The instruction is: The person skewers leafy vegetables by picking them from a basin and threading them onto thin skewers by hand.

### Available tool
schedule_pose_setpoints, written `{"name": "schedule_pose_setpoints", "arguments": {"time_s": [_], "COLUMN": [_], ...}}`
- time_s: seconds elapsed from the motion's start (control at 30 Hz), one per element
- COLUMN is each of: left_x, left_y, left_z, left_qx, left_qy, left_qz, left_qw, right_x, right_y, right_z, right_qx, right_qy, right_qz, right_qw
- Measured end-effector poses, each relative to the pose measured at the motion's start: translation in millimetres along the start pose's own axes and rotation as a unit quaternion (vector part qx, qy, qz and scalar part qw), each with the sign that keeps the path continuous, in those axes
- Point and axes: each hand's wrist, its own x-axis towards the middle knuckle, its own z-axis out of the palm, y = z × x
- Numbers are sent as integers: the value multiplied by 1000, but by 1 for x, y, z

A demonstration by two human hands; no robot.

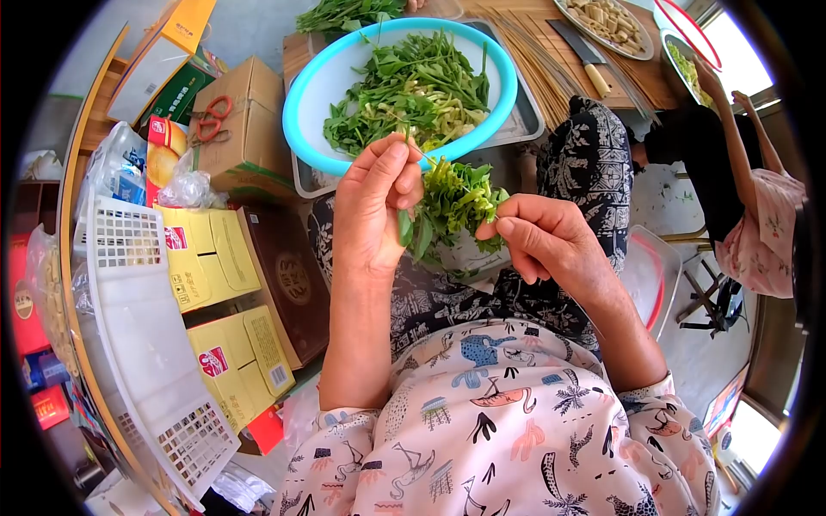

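Between my two hands, above my lap, hangs a bunched clump of leafy greens [456, 202]. My left hand [379, 202] is closed, thumb and forefinger pinching a thin stem or stick at the clump's upper left, with leaves hanging below the fingers. My right hand [542, 236] pinches the clump's right end between thumb and fingertips. Whether a skewer runs through the leaves is hidden. Just beyond my hands stands a white basin with a bright blue rim [297, 116], with loose leafy greens [413, 95] heaped in it.
Behind the basin are thin bamboo skewers [533, 56], a knife [581, 52] and a plate of cut pieces [607, 26]. Boxes, including a cardboard box [249, 120] with red scissors [212, 119], crowd the left beside a white plastic basket [142, 292]. Another person [757, 198] works at right.
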Motion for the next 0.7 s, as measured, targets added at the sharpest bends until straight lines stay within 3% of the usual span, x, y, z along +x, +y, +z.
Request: {"name": "schedule_pose_setpoints", "arguments": {"time_s": [0.7], "left_x": [-5], "left_y": [8], "left_z": [1], "left_qx": [55], "left_qy": [-4], "left_qz": [-3], "left_qw": [998], "right_x": [0], "right_y": [2], "right_z": [-1], "right_qx": [-1], "right_qy": [-13], "right_qz": [-2], "right_qw": [1000]}}
